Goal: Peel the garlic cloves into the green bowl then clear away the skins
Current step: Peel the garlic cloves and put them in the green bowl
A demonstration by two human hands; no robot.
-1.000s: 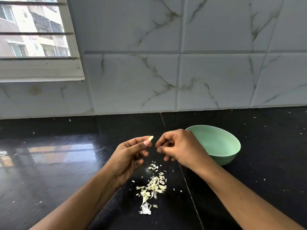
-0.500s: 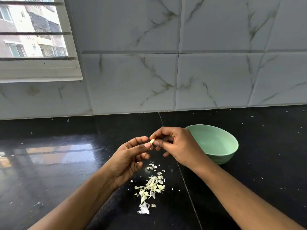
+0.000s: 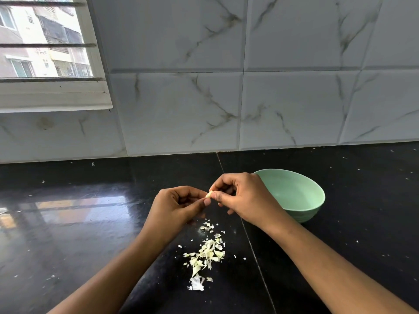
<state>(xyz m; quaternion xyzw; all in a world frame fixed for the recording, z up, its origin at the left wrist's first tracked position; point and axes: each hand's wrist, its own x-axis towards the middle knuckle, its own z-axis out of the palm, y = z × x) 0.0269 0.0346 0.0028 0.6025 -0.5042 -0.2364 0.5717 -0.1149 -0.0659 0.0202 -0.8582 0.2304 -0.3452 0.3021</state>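
Observation:
A small pale garlic clove [image 3: 208, 194] is pinched between the fingertips of both hands above the black counter. My left hand [image 3: 175, 206] holds it from the left with thumb and forefinger. My right hand [image 3: 244, 197] grips it from the right, fingers curled. The green bowl [image 3: 297, 196] stands just right of my right hand; the part of its inside that I can see holds nothing. A heap of pale garlic skins [image 3: 205, 252] lies on the counter below my hands.
The black polished counter [image 3: 79, 223] meets a white marble-tiled wall [image 3: 226, 98] at the back. A white-framed window [image 3: 49, 53] is at the upper left. Tiny skin flecks [image 3: 385, 254] are scattered over the counter on the right.
My right hand has moved left and closed its fingertips onto the clove that my left hand was holding alone. Both hands now meet at the clove.

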